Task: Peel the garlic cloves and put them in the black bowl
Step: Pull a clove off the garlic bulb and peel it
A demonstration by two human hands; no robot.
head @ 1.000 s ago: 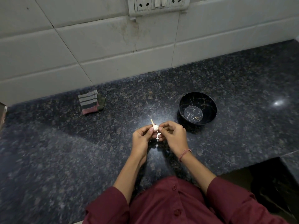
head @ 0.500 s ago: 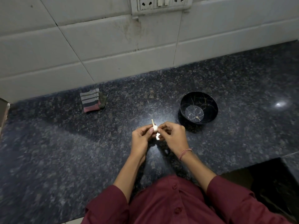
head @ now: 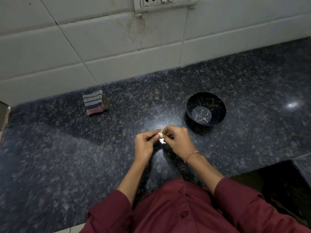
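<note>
Dark speckled granite countertop (head: 67, 157) runs beneath a white tiled wall (head: 101, 47); a socket panel (head: 165, 0) sits at the top edge. Person in a maroon shirt (head: 185, 212) stands at the counter. Black bowl (head: 218, 105), gold-veined, stands upright on the counter, up and to the right of the hands, holding nothing visible. Folded striped cloth (head: 95, 102) lies well to the left, near the wall. Left hand (head: 145, 145) and right hand (head: 178, 140) meet above the counter, both pinching one garlic (head: 161, 133) between fingertips, stalk pointing up. A pink thread (head: 191, 155) circles the right wrist. Bright white patch directly below the garlic: clove or glare, cannot tell.
</note>
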